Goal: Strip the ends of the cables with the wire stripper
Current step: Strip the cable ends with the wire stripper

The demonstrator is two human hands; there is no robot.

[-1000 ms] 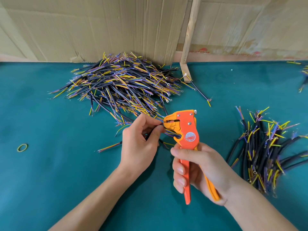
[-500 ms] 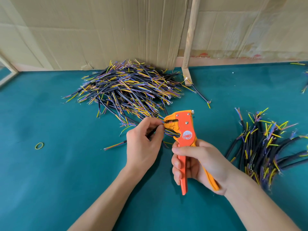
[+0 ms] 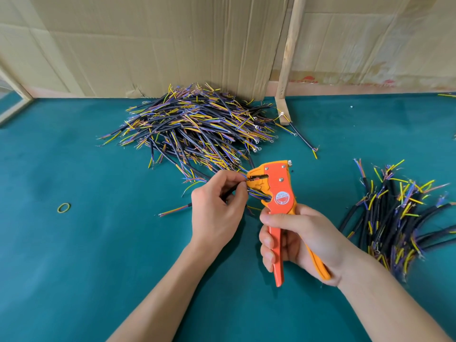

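My right hand (image 3: 296, 239) grips the two handles of an orange wire stripper (image 3: 277, 193), held upright above the teal table. Its jaws point left. My left hand (image 3: 217, 208) pinches a short black cable (image 3: 228, 192) and holds its coloured wire ends in the stripper's jaws. The cable's other end pokes out to the left of my left hand. A big heap of black cables (image 3: 197, 129) with yellow, blue and purple ends lies behind the hands. A smaller pile of cables (image 3: 394, 213) lies to the right of my right wrist.
A yellow rubber band (image 3: 64, 207) lies on the teal table (image 3: 98, 267) at the left. Cardboard sheets and a wooden strut (image 3: 287, 62) form the back wall. A stray cable (image 3: 302, 138) lies beside the strut's foot.
The view has shifted left, so the piles sit further right in the frame. Both hands keep the same hold, with the cable end at the stripper's jaws.
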